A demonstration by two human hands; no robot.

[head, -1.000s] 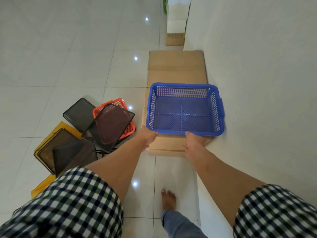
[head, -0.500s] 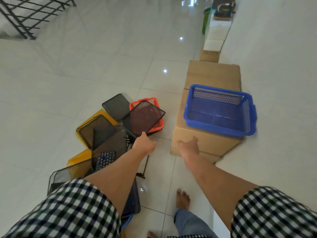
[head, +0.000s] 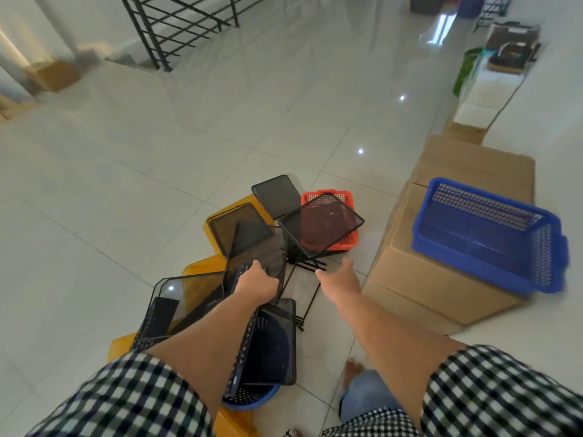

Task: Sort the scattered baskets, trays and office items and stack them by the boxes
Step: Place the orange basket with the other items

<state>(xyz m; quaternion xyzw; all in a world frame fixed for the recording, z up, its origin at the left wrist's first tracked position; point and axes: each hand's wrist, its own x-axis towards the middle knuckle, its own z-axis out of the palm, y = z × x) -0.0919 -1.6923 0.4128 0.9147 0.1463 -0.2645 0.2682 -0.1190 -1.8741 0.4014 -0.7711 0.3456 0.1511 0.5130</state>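
Note:
A blue mesh basket (head: 489, 234) sits on top of the cardboard boxes (head: 441, 279) at the right by the wall. A pile lies on the floor left of them. It holds a red basket (head: 345, 242) with a black mesh tray (head: 321, 227) tilted on it, more black mesh trays (head: 276, 195), yellow trays (head: 217, 222), a black keyboard (head: 243, 335) and a round blue basket (head: 262, 402). My left hand (head: 257, 283) hovers over the keyboard's far end, fingers loosely curled, holding nothing I can see. My right hand (head: 339, 279) reaches forward with empty fingers, above thin black wire legs (head: 304, 266).
A black stair railing (head: 176, 26) stands at the far left. White boxes (head: 482, 99) and a green basket (head: 467, 67) line the right wall farther back. A small cardboard box (head: 53, 77) sits far left. My bare foot (head: 351, 370) stands beside the pile.
Both hands let go of the blue basket, which stays on the boxes. My view swung left and both hands moved over to the pile on the floor.

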